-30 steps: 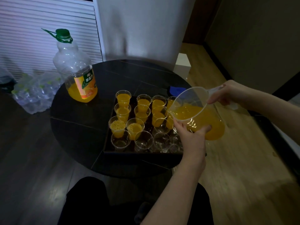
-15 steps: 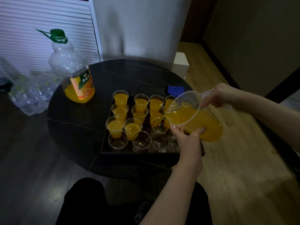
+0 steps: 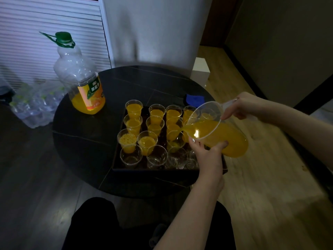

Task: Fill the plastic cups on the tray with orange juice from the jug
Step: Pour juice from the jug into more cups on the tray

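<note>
Cups (image 3: 155, 123) in rows on tray (image 3: 153, 169) on table (image 3: 86, 141), bottle (image 3: 81, 78) behind-left, tilted jug (image 3: 216, 130) right.

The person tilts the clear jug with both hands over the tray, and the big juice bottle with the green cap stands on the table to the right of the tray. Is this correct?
Not quite. In the head view the juice bottle stands left of the tray, not right. The rest holds: right hand on the handle, left hand under the tilted jug.
</note>
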